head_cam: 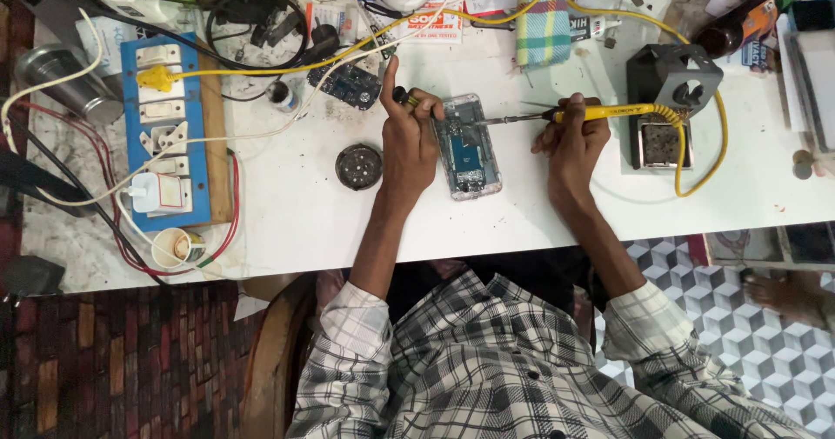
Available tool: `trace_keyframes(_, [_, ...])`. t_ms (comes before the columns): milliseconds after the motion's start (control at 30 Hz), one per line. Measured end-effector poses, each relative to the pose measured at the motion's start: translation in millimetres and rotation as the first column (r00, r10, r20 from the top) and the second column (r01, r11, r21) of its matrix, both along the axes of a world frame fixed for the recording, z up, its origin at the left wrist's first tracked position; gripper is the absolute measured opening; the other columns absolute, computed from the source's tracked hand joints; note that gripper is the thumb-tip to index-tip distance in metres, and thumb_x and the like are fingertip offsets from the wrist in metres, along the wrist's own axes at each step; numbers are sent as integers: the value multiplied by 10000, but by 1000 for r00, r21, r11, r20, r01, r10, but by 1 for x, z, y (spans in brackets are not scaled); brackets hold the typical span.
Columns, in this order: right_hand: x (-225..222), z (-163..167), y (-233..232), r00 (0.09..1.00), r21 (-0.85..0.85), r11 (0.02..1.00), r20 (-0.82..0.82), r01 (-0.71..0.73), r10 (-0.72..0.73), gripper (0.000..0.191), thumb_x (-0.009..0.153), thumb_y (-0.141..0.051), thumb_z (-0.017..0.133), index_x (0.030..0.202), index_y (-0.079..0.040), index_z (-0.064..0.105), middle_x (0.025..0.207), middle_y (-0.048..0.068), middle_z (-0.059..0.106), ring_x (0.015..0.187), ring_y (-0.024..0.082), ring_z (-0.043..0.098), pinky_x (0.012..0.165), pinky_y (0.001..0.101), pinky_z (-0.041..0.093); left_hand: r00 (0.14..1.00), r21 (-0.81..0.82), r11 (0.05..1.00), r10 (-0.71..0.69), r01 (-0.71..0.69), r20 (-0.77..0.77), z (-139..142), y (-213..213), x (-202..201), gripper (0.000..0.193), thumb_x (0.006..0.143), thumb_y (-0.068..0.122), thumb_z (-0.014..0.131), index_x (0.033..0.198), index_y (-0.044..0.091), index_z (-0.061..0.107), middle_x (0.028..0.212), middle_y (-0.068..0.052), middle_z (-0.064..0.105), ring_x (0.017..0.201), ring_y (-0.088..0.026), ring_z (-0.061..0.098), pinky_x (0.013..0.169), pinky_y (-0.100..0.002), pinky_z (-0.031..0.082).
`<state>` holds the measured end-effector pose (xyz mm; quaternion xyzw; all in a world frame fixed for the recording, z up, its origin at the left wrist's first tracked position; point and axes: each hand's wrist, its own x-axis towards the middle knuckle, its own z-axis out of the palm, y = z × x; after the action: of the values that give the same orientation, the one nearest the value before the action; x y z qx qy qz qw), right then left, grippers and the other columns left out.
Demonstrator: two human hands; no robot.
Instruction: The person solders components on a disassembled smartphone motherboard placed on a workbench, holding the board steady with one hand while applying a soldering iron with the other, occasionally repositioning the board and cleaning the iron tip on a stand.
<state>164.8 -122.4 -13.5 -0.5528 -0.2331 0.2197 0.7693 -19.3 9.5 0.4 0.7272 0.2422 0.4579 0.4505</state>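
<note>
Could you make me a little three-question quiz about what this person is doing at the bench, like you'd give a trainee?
1. Which tool does the right hand hold?
A. a yellow-handled soldering iron
B. a hammer
C. a paintbrush

2. True or false: the opened phone lies flat on the white table, between the two hands.

3. What small thing does the left hand grip beside the phone?

Key
1. A: the soldering iron, its tip pointing at the phone's upper end.
2. True.
3. A slim tool with a yellow and black handle; its tip is hidden, so its kind cannot be told.
</note>
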Motion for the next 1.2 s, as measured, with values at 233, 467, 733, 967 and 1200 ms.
trace_keyframes(233, [-1, 0, 2, 999, 9, 1000, 42, 0, 0, 305, 1147, -269, 521, 986, -12, 544, 697, 25, 502, 502, 94, 466, 446, 275, 453, 1000, 7, 1000, 7, -7, 1, 1, 0, -2, 536, 1187, 141, 366, 1629, 70, 70, 907, -76, 657, 837, -180, 673, 892, -341, 568])
trace_keyframes(467, [-1, 1, 2, 999, 40, 999, 36, -9, 8, 288, 1141, -242, 530, 942, -35, 514, 714, 28, 507, 500, 88, 460, 433, 270, 426, 1000, 6, 1000, 13, -13, -17, -1, -2, -1, 560, 1156, 71, 358, 1632, 72, 63, 914, -73, 664, 841, -174, 692, 870, -326, 580])
trace_keyframes(733, [1, -1, 0, 1000, 72, 997, -11, -16, 17, 279, 1143, -233, 529, 942, -40, 511, 754, 35, 522, 519, 96, 456, 441, 288, 417, 999, 71, 997, 38, -36, -28, -5, 0, 0, 552, 1173, 76, 355, 1633, 93, 52, 923, -63, 686, 829, -165, 710, 832, -330, 595])
trace_keyframes(967, [2, 1, -1, 999, 67, 998, -51, -6, 10, 286, 1149, -257, 519, 954, -48, 506, 662, 26, 460, 485, 107, 441, 432, 279, 390, 999, 52, 998, 41, -40, -25, -3, -1, 0, 560, 1169, 55, 353, 1636, 95, 45, 923, -62, 684, 854, -165, 714, 852, -327, 599])
trace_keyframes(1200, [4, -2, 0, 999, 66, 998, -33, 21, -19, 258, 1143, -224, 517, 970, -34, 513, 755, 47, 542, 501, 108, 462, 433, 283, 403, 999, 29, 999, 37, -37, -34, 2, -3, 0, 573, 1157, 41, 376, 1628, 86, 52, 929, -63, 696, 858, -164, 728, 839, -326, 604])
